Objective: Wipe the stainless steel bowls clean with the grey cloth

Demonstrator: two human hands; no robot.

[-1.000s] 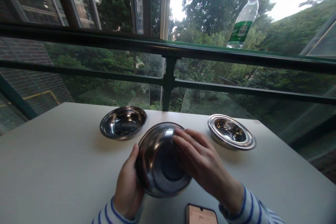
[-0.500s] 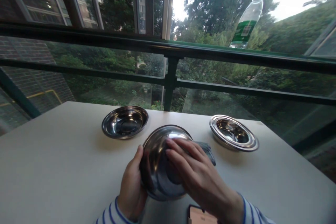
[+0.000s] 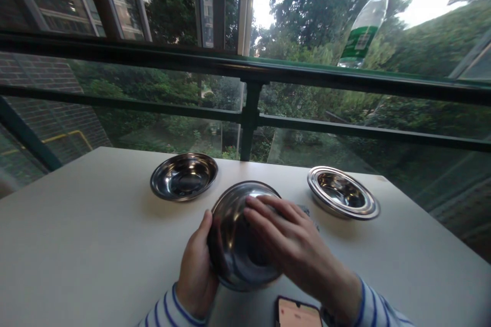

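Lettering on the green label [image 3: 359, 42] of the bottle [image 3: 378, 7], at the far rail [image 3: 307, 74] on the right, is too small for me to read. Text on the phone [image 3: 301, 314] is equally illegible, its near part cut off. Central on my feed, the steel bowl [image 3: 228, 250] is held tilted, underside showing, over the tabletop [image 3: 95, 230]. The left hand [image 3: 196, 271] clasps its left side, thumb at the rim, other fingers hidden. The right hand [image 3: 301, 245] lays its fingers close together across the underside; I can't tell whether they pinch the grey cloth [image 3: 306, 209], mostly hidden behind that hand. Farther off sit a left dish [image 3: 184, 178] and a right dish [image 3: 339, 195].
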